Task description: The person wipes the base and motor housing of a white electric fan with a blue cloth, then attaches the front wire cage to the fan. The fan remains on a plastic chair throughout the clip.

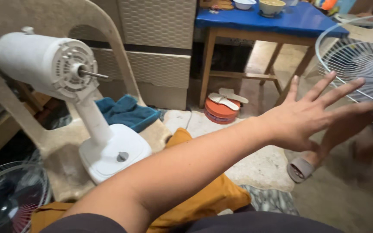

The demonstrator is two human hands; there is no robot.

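You are stretching your left hand (311,116) out toward three o'clock with the grip wide open, fingers spread and holding nothing, and your right hand is out of view, so its grip cannot be told. The wire fan guard (359,60) is standing just past your fingertips at two o'clock, so I judge you do best coming onto its rim squarely and closing on the outer ring, not the thin spokes. The white fan motor on its stand (57,69) is sitting well apart at ten o'clock, with the blue-topped bench (273,21) far off at one o'clock.
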